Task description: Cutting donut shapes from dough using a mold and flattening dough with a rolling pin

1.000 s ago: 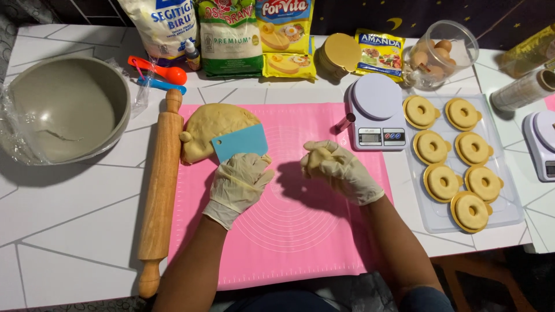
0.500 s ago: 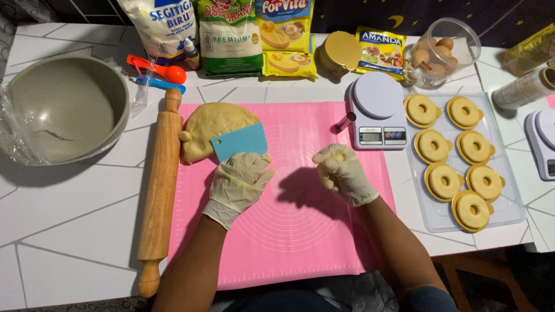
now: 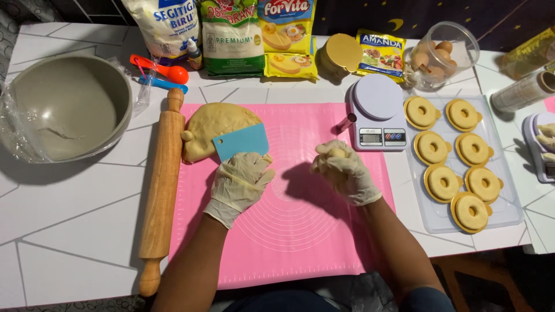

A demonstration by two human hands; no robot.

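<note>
Two gloved hands worked over a pink silicone mat (image 3: 300,242) at a white tiled table (image 3: 69,231). At the nine o'clock side of the mat's centre, the left hand (image 3: 240,184) gripped a light-blue plastic scraper (image 3: 240,140), its blade pressed into the near edge of a mound of yellow dough (image 3: 217,124) lying toward eleven o'clock beside a wooden rolling pin (image 3: 161,185). Toward three o'clock the right hand (image 3: 342,172) was closed around a small dough piece (image 3: 335,153), lifted clear of the mat — its exact shape could not be made out behind the fingers.

The step in hand appeared to be portioning: a piece cut from the mound and carried toward the digital kitchen scale (image 3: 378,112) at one o'clock. The next move probably called for setting that piece squarely on the scale's round platform without smearing it, while the scraper stayed ready at the mound.

At two to four o'clock a clear tray (image 3: 509,216) held seven ring-shaped doughnuts (image 3: 444,182) on yellow discs. A grey mixing bowl (image 3: 66,107) sat at ten o'clock; bags of ingredients (image 3: 231,34) and a tub of eggs (image 3: 442,49) lined twelve o'clock.
</note>
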